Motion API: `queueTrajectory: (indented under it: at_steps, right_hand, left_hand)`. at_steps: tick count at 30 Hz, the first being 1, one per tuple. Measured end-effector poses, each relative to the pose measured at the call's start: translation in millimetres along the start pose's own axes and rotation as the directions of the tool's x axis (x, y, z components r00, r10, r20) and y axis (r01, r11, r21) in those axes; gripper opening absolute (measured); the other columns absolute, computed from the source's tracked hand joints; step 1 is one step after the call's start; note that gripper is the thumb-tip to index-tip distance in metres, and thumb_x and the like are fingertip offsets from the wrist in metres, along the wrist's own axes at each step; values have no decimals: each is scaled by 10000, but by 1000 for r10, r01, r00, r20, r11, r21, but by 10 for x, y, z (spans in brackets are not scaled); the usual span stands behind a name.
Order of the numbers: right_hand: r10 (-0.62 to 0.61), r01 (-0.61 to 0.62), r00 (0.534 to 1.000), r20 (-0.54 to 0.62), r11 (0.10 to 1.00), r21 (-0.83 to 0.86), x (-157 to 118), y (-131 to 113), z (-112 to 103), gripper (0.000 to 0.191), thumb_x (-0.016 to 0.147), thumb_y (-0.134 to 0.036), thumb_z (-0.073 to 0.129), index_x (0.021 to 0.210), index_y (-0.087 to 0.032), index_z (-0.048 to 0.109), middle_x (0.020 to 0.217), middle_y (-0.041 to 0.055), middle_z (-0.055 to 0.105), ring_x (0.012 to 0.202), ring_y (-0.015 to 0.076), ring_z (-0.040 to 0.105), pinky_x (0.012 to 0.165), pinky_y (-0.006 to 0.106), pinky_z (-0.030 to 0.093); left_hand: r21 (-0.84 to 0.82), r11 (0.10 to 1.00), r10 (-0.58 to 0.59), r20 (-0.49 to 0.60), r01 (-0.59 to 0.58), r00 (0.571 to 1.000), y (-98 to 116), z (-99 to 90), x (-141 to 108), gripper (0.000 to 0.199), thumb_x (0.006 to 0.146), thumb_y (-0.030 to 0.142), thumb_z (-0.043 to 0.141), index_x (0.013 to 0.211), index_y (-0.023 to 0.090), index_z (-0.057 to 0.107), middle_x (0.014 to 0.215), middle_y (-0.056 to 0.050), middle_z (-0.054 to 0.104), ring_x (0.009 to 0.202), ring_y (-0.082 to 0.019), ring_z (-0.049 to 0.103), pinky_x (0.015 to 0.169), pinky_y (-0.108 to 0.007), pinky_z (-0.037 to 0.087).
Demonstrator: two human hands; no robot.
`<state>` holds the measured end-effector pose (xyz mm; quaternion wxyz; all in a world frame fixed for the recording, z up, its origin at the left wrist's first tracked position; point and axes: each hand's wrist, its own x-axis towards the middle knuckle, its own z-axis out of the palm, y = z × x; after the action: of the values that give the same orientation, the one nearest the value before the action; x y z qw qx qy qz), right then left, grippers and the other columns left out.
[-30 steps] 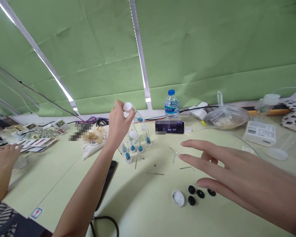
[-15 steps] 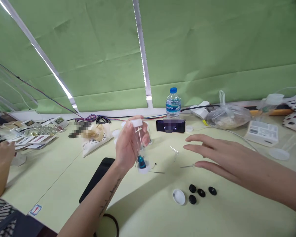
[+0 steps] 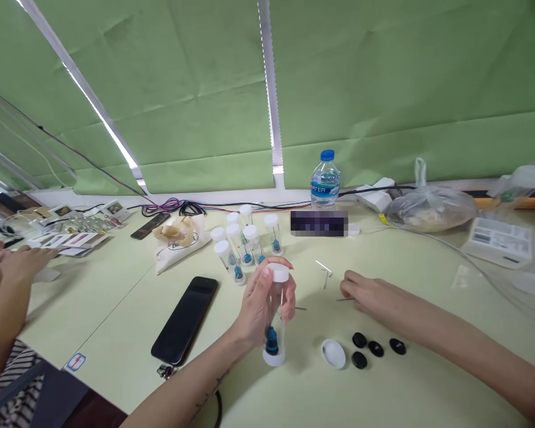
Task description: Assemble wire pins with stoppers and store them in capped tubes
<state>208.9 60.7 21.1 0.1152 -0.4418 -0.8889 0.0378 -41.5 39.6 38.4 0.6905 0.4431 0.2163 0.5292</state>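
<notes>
Left hand [image 3: 255,306]: one clear tube [image 3: 277,312], white-capped, blue piece [image 3: 271,340] inside, grasped near-upright over the desk [image 3: 129,333]; right hand [image 3: 359,291]: fingertips bunched at a thin metal rod [image 3: 344,299], cannot tell whether gripped; similar tubes [image 3: 234,241], standing beyond the left hand; black discs [image 3: 359,340], four, just beside a white round cap [image 3: 333,354]

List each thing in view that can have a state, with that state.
Clear cylindrical tube with white cap, closed, upright, held by the left hand
Other clear cylindrical tubes with white caps, closed, standing
Clear plastic water bottle, blue cap on, upright
Large black rectangular smartphone, flat, screen dark
Shallow round white cap, lying loose
Round black discs, lying loose
Clear plastic bag, top gathered
Green fabric blinds, lowered
Right hand, curled, grip unclear
</notes>
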Motion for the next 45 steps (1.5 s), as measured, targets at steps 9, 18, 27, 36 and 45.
queueTrajectory:
  at_steps: [9,18,27,36,45]
  right_hand:
    - [59,-43,973,224,996,-76,-19,-23,85,256,702,48,454,781,-186,520,733,19,535,575,164,547,506,264,304]
    - [33,-19,974,224,998,-61,-26,22,-18,270,704,41,467,818,-193,540,762,25,562,600,166,561,521,268,299]
    - [13,-21,998,64,992,124,49,-154,-365,187,922,-164,376,800,-210,510,761,10,589,611,151,543,564,269,375]
    - [133,-26,984,-120,770,638,5,-571,-646,127,911,-283,518,820,-223,582,840,23,654,750,163,614,633,273,487]
    - [-9,101,989,-150,777,621,-62,-780,-542,177,939,-176,468,885,-228,629,923,37,525,663,112,520,560,240,447]
  left_hand:
    - [47,998,-50,30,49,998,-49,-3,1,320,925,490,415,983,201,538,631,21,513,399,-79,426,415,-214,378]
    - [170,964,-214,47,204,976,-48,22,3,458,898,538,439,889,113,611,607,-24,509,554,-127,482,592,-263,397]
    - [162,938,-324,88,307,942,-130,30,-39,360,916,560,367,886,210,446,556,59,447,339,-66,377,336,-176,317]
    - [122,910,-412,178,396,893,-252,68,-115,379,935,580,227,976,242,392,494,66,500,266,-88,372,295,-178,314]
    - [114,872,-489,183,476,853,-304,141,-200,532,922,621,153,1026,192,450,435,41,537,286,-122,426,333,-203,340]
